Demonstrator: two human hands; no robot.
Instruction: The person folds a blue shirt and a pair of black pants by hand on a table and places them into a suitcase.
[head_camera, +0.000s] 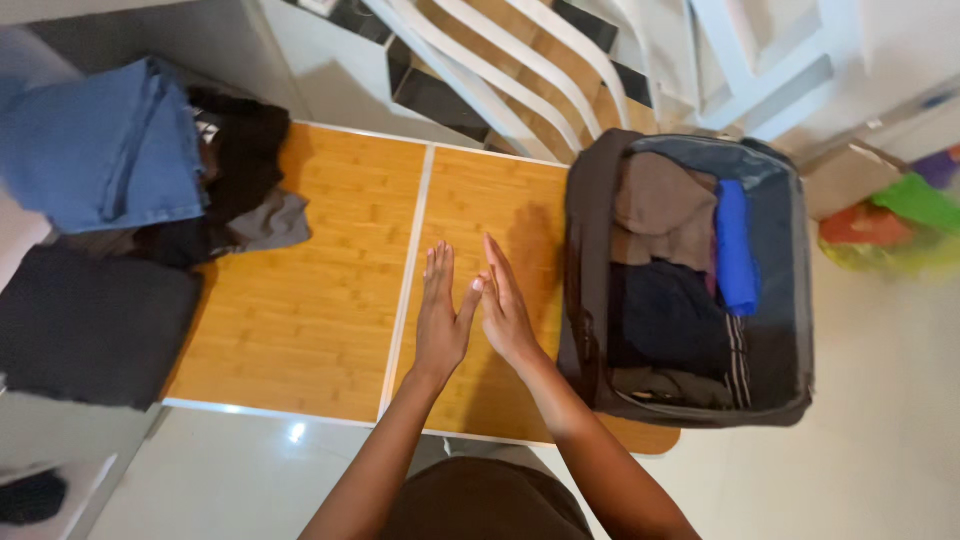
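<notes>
Folded blue jeans (100, 150) far left of me, on dark clothes pile (235, 170). Dark grey folded cloth (90, 325) below it. White slatted chair (520, 60) behind bench. Colourful bags (900, 220) on floor, right.

Left hand (441, 318) and right hand (507, 312) flat, fingers extended, thumbs touching.

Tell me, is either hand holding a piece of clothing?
No, the left hand and right hand hover open and flat over the wooden table.
</notes>
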